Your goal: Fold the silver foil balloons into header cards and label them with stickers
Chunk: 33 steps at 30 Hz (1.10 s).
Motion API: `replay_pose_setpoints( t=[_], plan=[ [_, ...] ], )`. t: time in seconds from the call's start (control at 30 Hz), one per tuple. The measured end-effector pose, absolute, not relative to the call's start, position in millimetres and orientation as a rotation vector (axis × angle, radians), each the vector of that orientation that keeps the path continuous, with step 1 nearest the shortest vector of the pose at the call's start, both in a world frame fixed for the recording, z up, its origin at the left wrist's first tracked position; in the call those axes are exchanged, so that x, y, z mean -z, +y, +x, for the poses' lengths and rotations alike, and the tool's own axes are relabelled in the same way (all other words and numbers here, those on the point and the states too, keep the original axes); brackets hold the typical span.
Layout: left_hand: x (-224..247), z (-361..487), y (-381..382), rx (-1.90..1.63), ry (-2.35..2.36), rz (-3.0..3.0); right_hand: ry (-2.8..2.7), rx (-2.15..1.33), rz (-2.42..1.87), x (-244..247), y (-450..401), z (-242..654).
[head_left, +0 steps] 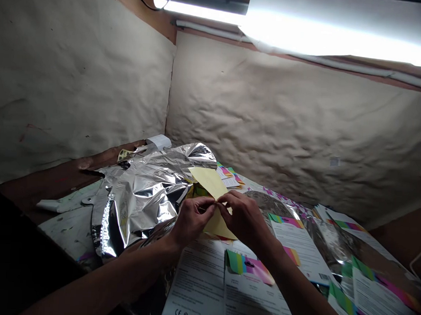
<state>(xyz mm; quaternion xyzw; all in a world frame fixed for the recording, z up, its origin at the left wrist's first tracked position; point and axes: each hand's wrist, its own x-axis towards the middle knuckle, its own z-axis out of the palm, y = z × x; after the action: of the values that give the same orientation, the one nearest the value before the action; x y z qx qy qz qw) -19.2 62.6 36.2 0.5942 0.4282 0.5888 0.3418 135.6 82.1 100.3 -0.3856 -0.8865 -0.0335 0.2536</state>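
Observation:
A pale yellow sheet [209, 180] is pinched at its narrow middle, one part above the fingers and another part below them. My left hand [192, 218] is closed on it with thumb and forefinger. Touching it at the same spot, my right hand [242, 215] also pinches the yellow sheet, its fingertips meeting those of the left. Crumpled silver foil [148, 187] lies just left of the hands. Under and in front of them are printed white cards [199, 280] with rainbow-coloured ends.
More printed cards [298, 243] and clear plastic film [333, 241] lie to the right. Paper-covered walls [287, 119] enclose the back and left. A bright tube light [205, 12] hangs overhead. A dark area fills the lower left.

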Motion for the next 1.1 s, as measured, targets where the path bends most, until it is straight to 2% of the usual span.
replay_pose_setpoints(
  t=[0.13,0.3,0.47,0.77,1.1],
  plan=[
    [-34,-17,64,-1.563,1.13,1.615,-2.439,0.126,-1.037,-102,83,140],
    [-32,-16,65,-1.553,1.151,1.615,-2.448,-0.015,-0.951,-102,87,146],
    [-32,-17,65,-1.553,1.142,1.665,-2.422,0.043,-0.972,-99,88,147],
    [-35,-16,63,-1.536,1.083,1.585,-2.336,-0.149,-0.894,-98,90,151],
    [-35,-17,61,-1.485,1.128,1.675,-2.156,-0.305,-1.014,-99,81,161]
  ],
)
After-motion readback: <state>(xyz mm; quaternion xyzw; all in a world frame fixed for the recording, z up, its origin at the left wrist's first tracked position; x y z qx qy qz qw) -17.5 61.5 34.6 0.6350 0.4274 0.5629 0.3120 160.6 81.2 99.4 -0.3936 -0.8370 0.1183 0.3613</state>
